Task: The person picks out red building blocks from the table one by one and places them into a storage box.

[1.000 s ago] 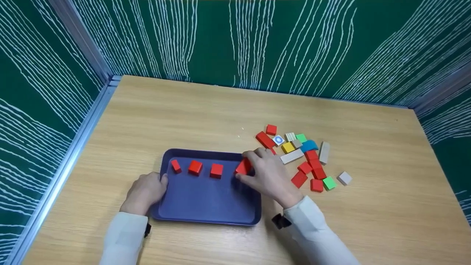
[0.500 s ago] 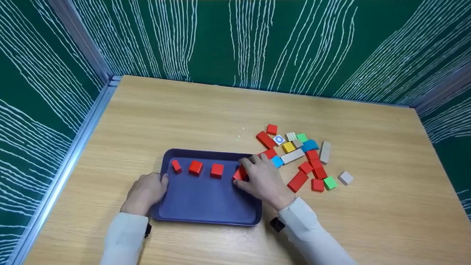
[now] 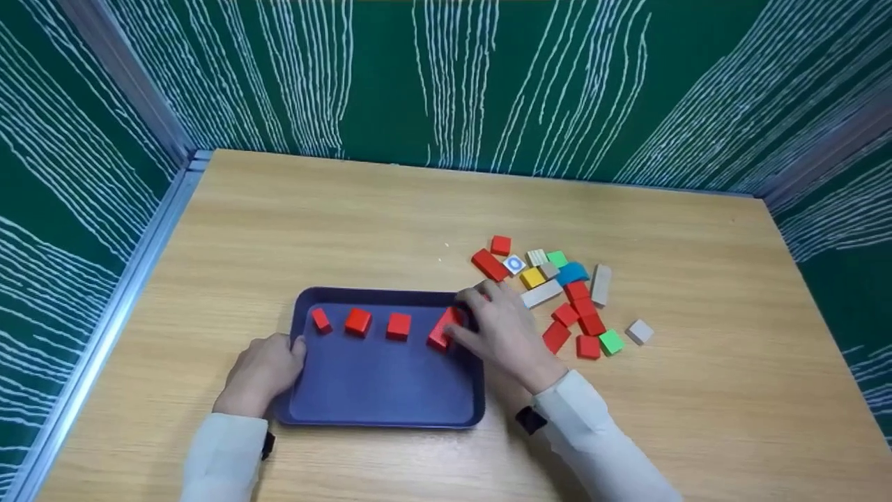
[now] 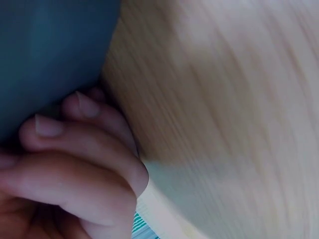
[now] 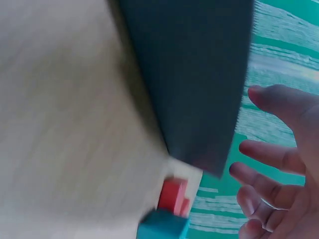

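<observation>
My left hand (image 3: 261,373) grips the left side of a dark blue tray (image 3: 380,408), thumb over the rim. The left wrist view shows its curled fingers (image 4: 84,137) against the tray's outer wall (image 4: 45,55). Over the tray's upper right corner is my right hand (image 3: 505,335), beside an oblong red block (image 3: 440,333) lying slanted in the tray. In the right wrist view its thumb (image 5: 279,102) and fingers stand apart with nothing between them. Left of that block, a small red block (image 3: 321,321) and two red cubes (image 3: 358,322) (image 3: 398,326) form a row.
Loose blocks lie on the wooden table (image 3: 334,216) right of the tray: red ones (image 3: 589,346), green ones (image 3: 611,342), a yellow one (image 3: 532,277), a blue arch (image 3: 573,272) and plain wooden ones (image 3: 601,284). A green wall (image 3: 390,84) with white lines borders the table.
The oblong red block was moved slightly down-left in the tray and let go; my right hand's fingers have spread away from it. My left hand keeps its hold. The head view has shifted slightly.
</observation>
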Available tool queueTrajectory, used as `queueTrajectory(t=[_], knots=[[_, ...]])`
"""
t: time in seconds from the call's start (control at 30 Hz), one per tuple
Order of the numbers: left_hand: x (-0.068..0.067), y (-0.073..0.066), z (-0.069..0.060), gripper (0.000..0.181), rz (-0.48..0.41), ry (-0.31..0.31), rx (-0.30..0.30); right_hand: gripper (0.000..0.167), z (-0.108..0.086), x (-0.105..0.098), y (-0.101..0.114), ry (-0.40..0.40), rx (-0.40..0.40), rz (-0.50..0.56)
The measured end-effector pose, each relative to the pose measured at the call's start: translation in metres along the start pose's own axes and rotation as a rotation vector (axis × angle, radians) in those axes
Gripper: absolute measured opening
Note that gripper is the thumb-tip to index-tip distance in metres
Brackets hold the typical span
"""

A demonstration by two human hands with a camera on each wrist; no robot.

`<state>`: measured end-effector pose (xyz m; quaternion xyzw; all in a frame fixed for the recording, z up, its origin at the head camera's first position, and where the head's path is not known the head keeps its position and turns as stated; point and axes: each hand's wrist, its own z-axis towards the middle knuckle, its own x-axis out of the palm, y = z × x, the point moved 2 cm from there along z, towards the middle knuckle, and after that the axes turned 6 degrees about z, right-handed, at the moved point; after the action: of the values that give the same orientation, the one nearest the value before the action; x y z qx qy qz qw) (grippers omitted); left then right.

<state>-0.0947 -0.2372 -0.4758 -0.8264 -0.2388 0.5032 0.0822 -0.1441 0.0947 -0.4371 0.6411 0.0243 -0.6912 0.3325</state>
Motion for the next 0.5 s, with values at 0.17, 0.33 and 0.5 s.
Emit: queueTrajectory(t=[0.17, 0.33, 0.5], knots=[[0.000, 0.000, 0.000, 0.041, 0.001, 0.010, 0.003, 0.043, -0.012, -0.019, -0.025, -0.048, 0.101, 0.048], [-0.001, 0.001, -0.001, 0.041, 0.005, 0.018, 0.002, 0.041, -0.035, -0.037, -0.067, -0.099, 0.191, 0.078], [-0.002, 0.001, -0.002, 0.042, -0.003, 0.040, 0.000, 0.037, -0.061, -0.054, -0.107, -0.123, 0.312, 0.050]])
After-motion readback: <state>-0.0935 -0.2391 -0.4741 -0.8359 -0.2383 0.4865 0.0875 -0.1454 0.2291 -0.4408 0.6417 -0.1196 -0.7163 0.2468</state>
